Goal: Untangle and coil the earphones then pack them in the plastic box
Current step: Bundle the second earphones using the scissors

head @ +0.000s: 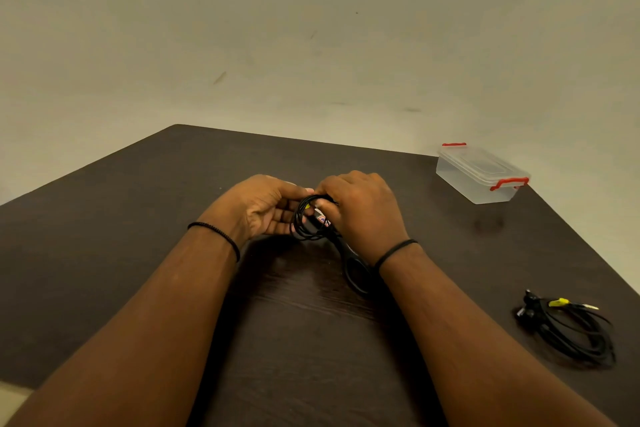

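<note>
Coiling step: we had both hands, left and right, gripping the earphones; next, opening the shut box.

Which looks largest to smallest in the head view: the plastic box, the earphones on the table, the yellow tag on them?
1. earphones on the table, though nearer the camera
2. plastic box, close in apparent size, so unsure
3. yellow tag

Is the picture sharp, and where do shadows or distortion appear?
Head view: warm, dim light; the hands and their earphones are slightly soft; dark shadow lies under the forearms on the table; the wide lens bends the table's edges; the plastic box is clear enough.
</note>
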